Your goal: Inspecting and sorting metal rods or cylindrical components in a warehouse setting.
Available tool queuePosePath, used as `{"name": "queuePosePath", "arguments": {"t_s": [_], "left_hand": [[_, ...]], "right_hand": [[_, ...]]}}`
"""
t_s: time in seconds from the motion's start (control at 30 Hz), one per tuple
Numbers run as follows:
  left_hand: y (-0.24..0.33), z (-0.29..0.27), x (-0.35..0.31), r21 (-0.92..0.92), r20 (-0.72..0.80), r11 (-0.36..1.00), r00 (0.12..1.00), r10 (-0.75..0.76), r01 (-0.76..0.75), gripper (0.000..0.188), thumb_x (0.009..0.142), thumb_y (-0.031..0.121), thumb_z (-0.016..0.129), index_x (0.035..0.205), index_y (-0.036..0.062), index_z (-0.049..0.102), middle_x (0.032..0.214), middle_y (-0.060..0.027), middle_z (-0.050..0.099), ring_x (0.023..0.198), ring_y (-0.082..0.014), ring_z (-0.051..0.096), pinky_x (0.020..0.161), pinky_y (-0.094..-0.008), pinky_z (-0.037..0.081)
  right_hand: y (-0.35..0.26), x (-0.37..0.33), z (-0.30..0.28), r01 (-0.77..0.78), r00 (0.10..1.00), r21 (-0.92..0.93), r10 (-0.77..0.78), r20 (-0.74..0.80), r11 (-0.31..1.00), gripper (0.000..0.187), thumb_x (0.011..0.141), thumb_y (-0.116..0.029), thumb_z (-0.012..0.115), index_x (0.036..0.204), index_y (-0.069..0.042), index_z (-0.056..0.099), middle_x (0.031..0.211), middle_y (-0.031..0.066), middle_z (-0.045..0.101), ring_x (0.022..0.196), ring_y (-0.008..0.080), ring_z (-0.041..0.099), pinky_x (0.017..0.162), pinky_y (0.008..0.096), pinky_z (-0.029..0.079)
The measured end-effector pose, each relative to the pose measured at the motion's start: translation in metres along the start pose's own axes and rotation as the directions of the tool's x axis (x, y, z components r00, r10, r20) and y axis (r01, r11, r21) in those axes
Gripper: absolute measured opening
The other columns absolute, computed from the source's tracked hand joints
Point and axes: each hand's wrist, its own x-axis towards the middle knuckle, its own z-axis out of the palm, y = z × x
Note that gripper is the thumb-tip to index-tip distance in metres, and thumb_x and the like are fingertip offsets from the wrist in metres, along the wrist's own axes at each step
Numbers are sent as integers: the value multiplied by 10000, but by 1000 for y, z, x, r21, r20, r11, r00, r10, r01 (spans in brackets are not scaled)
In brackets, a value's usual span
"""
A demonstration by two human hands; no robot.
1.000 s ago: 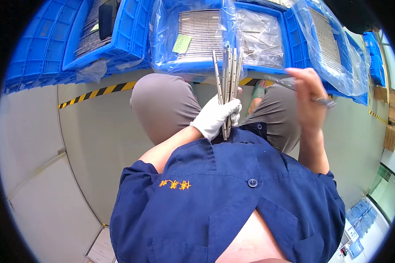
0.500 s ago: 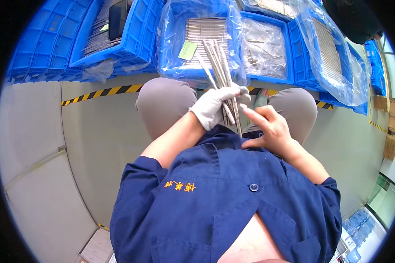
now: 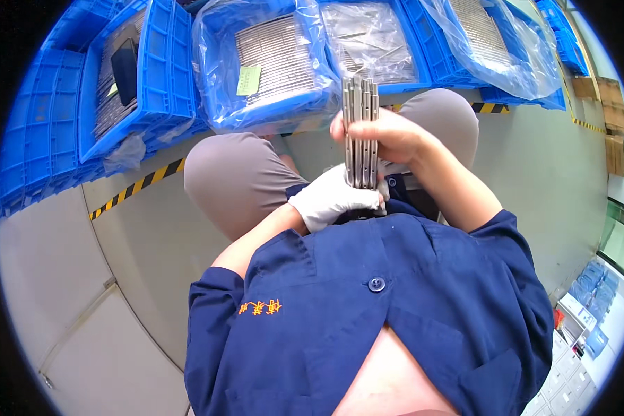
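Note:
An upright bundle of slim metal rods (image 3: 361,163), with small holes along them, is held in front of my torso. My right hand (image 3: 401,136), bare, wraps round its middle with the thumb lying across the near side. My left hand (image 3: 329,201), in a white glove, closes about the lower ends of the rods; some of its fingers are hidden behind them. The rod ends look roughly level at the bottom and uneven at the top. Just beyond stands a blue crate (image 3: 208,97) lined with clear plastic, holding rows of similar rods (image 3: 274,52) and a green note (image 3: 248,81).
To the left, another blue crate (image 3: 163,76) holds rods and a black flat object (image 3: 123,71). Plastic-covered rods (image 3: 371,41) fill a crate farther right, beside one more lined crate (image 3: 527,52). Yellow-black tape (image 3: 139,184) marks the floor. Brown boxes (image 3: 613,118) stand at far right.
The fanned-out, tilted rods are now upright and gathered together. My right hand has moved from beside them to a grip round their middle; my left hand has shifted down to their lower ends.

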Motion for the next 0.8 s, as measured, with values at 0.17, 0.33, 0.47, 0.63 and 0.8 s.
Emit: {"name": "queuePosePath", "arguments": {"t_s": [0.17,0.33,0.47,0.63,0.8], "left_hand": [[-8,-2,-3,183,-19,978,995,-94,96,425,681,138,676,1006,10,432,858,-64,549,809,-147,553,740,-284,455],[-10,-17,4,-596,89,798,979,181,-93,723,785,580,384,1226,8,337,1043,-153,518,918,-257,534,769,-362,462],[19,-18,24,-829,-361,411,924,125,-379,530,849,490,315,1092,51,486,1110,-163,509,989,-321,505,891,-490,360],[43,-29,30,-662,-439,607,884,162,-440,332,878,313,393,1053,50,496,964,-143,564,845,-254,559,709,-369,487],[73,-24,6,-295,44,946,987,155,-136,569,780,413,543,1177,26,415,836,-71,537,604,-143,483,511,-250,382]], "right_hand": [[28,-15,5,-46,990,148,65,-125,988,284,720,-303,635,810,-55,530,796,26,506,698,100,480,616,231,390],[3,-1,-15,221,916,146,-154,-370,964,213,816,-253,514,822,-41,535,715,10,504,623,92,497,566,233,430],[-35,9,0,411,815,98,-317,-486,906,179,787,-180,595,812,-9,546,711,32,536,620,146,572,599,313,523],[-42,30,5,485,697,-182,-503,-512,856,175,783,-167,607,857,-16,558,744,23,544,673,106,537,591,262,463],[-70,47,-8,288,942,-37,-290,-170,957,212,794,-250,561,823,-41,558,792,15,520,715,74,473,627,219,384]]}}
